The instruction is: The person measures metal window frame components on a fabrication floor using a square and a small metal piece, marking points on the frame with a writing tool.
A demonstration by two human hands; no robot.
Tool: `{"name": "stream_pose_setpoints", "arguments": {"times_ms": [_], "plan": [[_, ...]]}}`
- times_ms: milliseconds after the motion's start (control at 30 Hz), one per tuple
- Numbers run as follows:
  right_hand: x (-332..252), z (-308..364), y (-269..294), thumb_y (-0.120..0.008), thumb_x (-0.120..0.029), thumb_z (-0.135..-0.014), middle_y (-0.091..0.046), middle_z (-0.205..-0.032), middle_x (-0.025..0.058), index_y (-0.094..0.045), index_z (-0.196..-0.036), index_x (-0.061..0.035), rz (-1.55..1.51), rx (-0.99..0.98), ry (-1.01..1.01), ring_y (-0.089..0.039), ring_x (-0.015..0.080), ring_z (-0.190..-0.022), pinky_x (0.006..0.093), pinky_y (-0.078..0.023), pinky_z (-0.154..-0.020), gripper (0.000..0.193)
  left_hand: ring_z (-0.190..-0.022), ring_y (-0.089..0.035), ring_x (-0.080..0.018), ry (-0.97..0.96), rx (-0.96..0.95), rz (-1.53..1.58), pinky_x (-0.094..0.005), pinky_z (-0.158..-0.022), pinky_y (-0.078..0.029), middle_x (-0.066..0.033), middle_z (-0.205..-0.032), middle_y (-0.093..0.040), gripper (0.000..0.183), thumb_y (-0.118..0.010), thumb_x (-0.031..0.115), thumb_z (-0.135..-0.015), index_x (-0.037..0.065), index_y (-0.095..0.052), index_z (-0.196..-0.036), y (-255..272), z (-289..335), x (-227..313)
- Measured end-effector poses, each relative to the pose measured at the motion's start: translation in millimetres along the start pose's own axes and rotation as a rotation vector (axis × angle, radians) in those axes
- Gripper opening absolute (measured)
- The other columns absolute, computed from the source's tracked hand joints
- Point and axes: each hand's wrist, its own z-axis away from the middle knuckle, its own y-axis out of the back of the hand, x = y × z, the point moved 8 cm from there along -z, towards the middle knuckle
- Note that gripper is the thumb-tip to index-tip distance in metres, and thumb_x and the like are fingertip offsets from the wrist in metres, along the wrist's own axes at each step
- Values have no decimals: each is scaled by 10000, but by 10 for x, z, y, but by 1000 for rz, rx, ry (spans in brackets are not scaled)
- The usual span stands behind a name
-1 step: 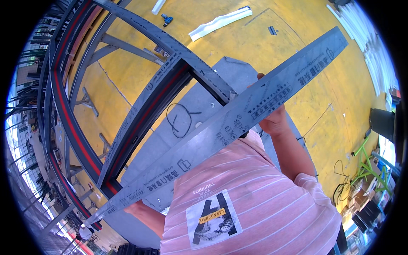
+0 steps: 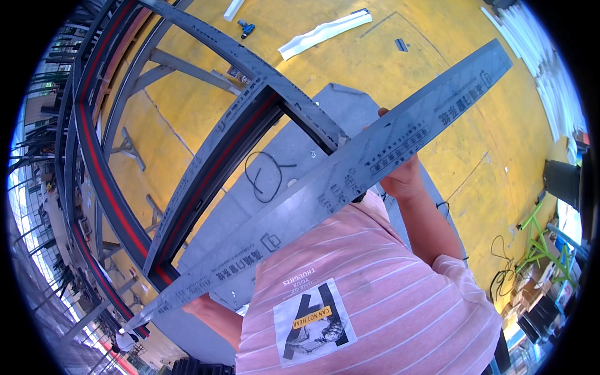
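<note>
A long grey profile [image 2: 319,194] slants before your pink shirt [image 2: 387,275], your right hand [image 2: 401,178] clasping it across its width, your left hand [image 2: 200,306] near the other end, grip hidden, apparently spaced for balance; beyond stand a red-striped dark frame [image 2: 250,122] and grey sheet [image 2: 347,103].

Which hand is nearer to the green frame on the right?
Right: the right hand holds the grey profile left of the green frame; the left hand is much farther left.
</note>
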Motion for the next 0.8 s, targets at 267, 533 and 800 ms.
{"name": "stream_pose_setpoints", "arguments": {"times_ms": [267,533,800], "plan": [[13,48,-62,-798,63,-726,-622,-1225,112,-482,-1300,-21,21,2,71,-604,249,-1148,408,-492,-970,661,-1207,-540,-336,-20,22,-13,-531,-1028,-414,-131,-1295,-604,380,-420,287,-1028,-10,-611,-1167,-20,78,-2],[23,80,-23,-785,60,-746,-649,-1182,111,-507,-1264,-12,46,25,84,-630,242,-1102,391,-515,-938,592,-1213,-527,-317,-33,40,-35,-503,-1017,-418,-124,-1296,-594,393,-430,316,-1017,6,-593,-1194,-35,151,-27],[123,40,136,-757,3,-802,-645,-1185,109,-502,-1278,-27,15,37,48,-630,230,-1095,387,-512,-932,541,-1155,-507,-276,-60,-153,-182,-431,-957,-433,-97,-1238,-559,419,-466,392,-968,53,-546,-1201,94,-143,8]]}}
